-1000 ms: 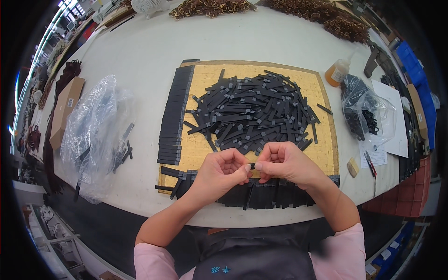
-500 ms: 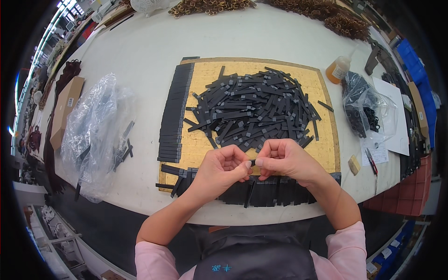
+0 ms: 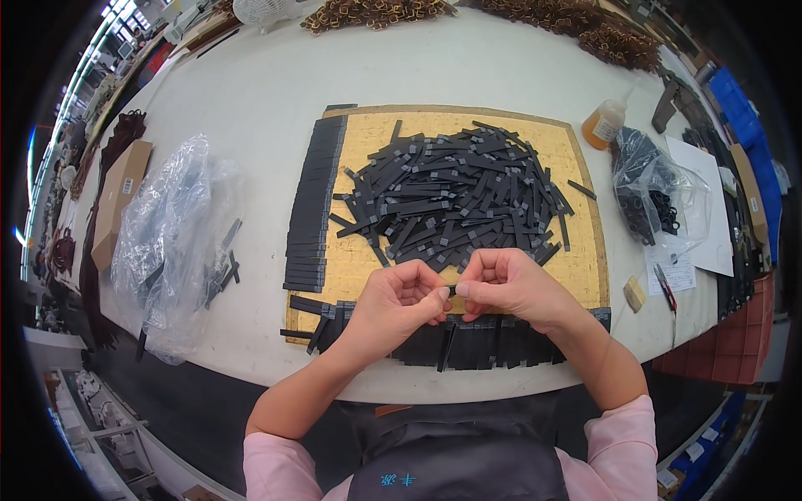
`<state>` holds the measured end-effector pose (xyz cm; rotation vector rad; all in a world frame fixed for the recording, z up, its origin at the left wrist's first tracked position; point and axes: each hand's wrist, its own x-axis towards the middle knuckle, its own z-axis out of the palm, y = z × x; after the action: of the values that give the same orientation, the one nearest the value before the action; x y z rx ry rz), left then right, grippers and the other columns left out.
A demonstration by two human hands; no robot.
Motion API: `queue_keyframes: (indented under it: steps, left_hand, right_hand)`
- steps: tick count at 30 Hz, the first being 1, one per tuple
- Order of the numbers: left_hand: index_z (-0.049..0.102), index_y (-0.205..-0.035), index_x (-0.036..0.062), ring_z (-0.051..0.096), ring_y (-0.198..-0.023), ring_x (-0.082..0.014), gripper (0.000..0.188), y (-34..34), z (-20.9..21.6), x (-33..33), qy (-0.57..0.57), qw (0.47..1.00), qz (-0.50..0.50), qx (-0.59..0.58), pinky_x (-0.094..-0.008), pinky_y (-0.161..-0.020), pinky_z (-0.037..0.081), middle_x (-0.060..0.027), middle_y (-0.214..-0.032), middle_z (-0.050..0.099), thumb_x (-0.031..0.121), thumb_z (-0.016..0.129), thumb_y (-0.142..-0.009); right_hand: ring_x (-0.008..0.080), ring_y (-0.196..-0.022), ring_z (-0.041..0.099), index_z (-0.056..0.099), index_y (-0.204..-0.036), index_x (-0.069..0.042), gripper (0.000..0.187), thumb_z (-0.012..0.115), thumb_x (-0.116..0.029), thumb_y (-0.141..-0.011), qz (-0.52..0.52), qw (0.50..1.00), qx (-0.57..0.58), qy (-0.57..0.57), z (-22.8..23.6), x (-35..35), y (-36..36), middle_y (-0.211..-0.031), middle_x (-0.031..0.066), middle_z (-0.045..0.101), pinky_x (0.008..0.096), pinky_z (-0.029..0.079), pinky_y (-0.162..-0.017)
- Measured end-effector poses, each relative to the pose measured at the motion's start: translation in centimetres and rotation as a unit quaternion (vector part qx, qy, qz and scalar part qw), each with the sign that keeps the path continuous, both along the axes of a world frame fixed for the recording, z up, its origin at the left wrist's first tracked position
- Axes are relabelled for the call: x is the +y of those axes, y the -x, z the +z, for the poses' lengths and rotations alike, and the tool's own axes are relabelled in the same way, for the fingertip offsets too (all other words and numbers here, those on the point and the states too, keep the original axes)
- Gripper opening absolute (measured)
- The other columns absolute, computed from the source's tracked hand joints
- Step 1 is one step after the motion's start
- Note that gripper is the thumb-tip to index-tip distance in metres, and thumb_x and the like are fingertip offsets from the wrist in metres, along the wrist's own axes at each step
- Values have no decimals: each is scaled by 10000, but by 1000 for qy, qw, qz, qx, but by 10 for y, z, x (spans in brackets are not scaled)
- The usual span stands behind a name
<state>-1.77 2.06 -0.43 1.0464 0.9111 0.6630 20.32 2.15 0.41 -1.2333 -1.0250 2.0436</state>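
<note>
A: Barely a shift since a second ago! The view edges slightly, but the left hand (image 3: 401,301) and right hand (image 3: 510,288) stay put over the near part of the yellow board (image 3: 576,267).

B: And what's in the fingers?

A: A small black piece (image 3: 452,290), pinched from both sides! Each thumb presses toward its index finger, the fingertips nearly meeting, the other fingers curled in. Most of the piece is hidden, so I can't tell its full shape.

B: Where does that sit against the rest?

A: Just this side of the big pile of black strips (image 3: 459,192), many with grey ends, lying every which way. Beneath the wrists runs the near row of strips (image 3: 484,344), side by side and overhanging the board's edge.

B: There's another line, too!

A: Yes, the left row of strips (image 3: 313,200), packed along that edge, with a few loose ones crossing at the near corner.

B: Out wide?

A: A crumpled clear bag (image 3: 167,242) on the left; on the right, a bottle of amber liquid (image 3: 603,125) and a tan block (image 3: 634,295).
</note>
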Motion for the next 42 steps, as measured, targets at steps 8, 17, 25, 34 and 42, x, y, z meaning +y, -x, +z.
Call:
queue_keyframes:
  steps: [8,17,25,34,42]
  left_hand:
    - [619,-923,6,660,-736,-52,129,-4,-1,-3,-29,999,18,2,-204,-681,537,-11,-822,669,114,688,-938]
    - [662,-929,-15,686,-704,-143,132,-3,18,-8,-401,909,10,112,-253,-643,545,-71,-806,652,-4,729,-816]
    - [666,-963,3,695,-725,-183,155,0,23,-8,-441,886,-33,141,-282,-640,559,-79,-832,651,3,740,-827]
    - [678,-929,4,677,-736,-165,112,-3,24,-8,-371,922,-12,107,-271,-675,549,-81,-835,637,-6,721,-827]
    - [682,-911,22,641,-747,-209,164,-2,19,-7,-454,884,12,110,-305,-639,516,-70,-829,636,-37,722,-763]
  right_hand:
    - [97,-751,670,593,-905,-25,143,713,-101,-923,-5,998,-26,-63,5,-3,3,-843,29,656,233,567,-718]
    - [80,-786,631,582,-906,-13,165,735,-1,-848,-52,916,-180,-354,23,-33,10,-849,30,616,245,532,-758]
    - [129,-769,656,619,-927,4,144,735,9,-843,-32,877,-223,-424,19,-39,2,-861,64,624,257,545,-728]
    - [178,-706,687,637,-902,0,137,756,-31,-842,-44,854,-227,-465,16,-38,5,-825,84,664,284,533,-654]
    - [193,-754,692,677,-998,19,174,754,0,-843,-51,880,-185,-434,22,-40,5,-894,107,683,271,573,-680]
